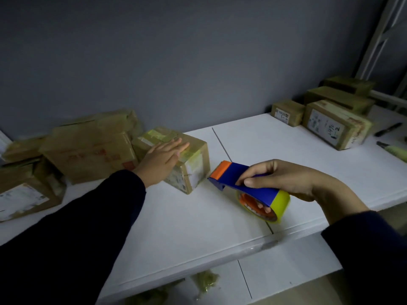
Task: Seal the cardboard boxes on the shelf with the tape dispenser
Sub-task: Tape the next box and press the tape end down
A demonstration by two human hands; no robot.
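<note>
A dark left sleeve (66,238) comes in from 8 o'clock and a dark right sleeve (370,249) from 4 o'clock, both over a white shelf (264,146) with a thin dark seam (221,144) crossing its boards. The left hand (163,159) lies flat with fingers straight on top of a small cardboard box (198,155) near the middle, which is patched with yellowish tape and carries a white label on its near side. At 4 o'clock of that box, close to it, the right hand (286,179) grips the tape dispenser (242,181): the thumb is on its blue body, the fingers are curled through the core of the yellow tape roll (279,201), and the orange cutter end points at the box. At 9 o'clock a larger box (92,150) and a labelled box (26,194) crowd against the wall. At 2 o'clock sit a handwritten-labelled box (334,126), a smaller box (286,113) and two more stacked behind (339,97), with a black marker (388,129) just beside them. A plain grey wall (176,62) backs the shelf in dim light, and a pale metal upright (378,40) rises at 1 o'clock. At 6 o'clock a lower shelf (286,271) holds crumpled tape scraps (206,280).
</note>
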